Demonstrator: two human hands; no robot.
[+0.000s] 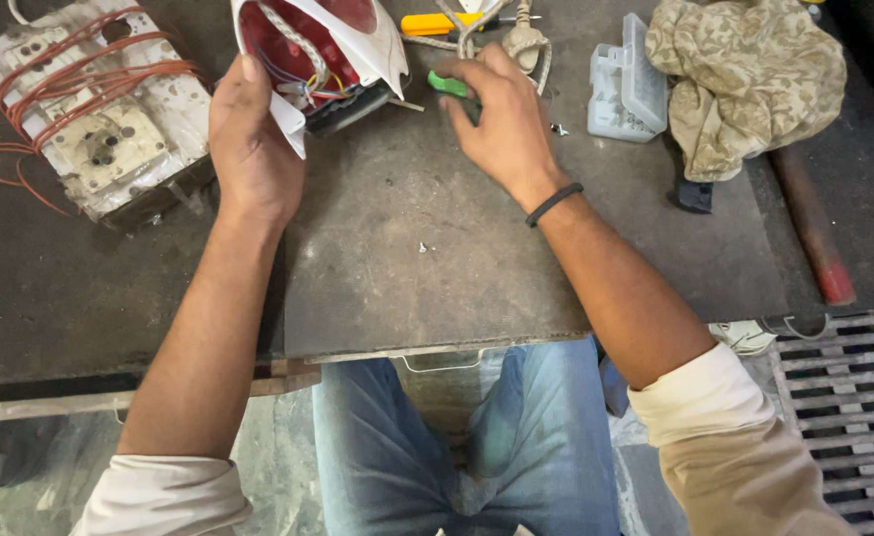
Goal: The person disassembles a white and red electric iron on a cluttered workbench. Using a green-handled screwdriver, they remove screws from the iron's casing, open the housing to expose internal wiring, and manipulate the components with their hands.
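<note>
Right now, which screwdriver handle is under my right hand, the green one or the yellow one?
The green-handled screwdriver, at the right hand's fingertips; the yellow-handled screwdriver lies farther back, untouched.
</note>
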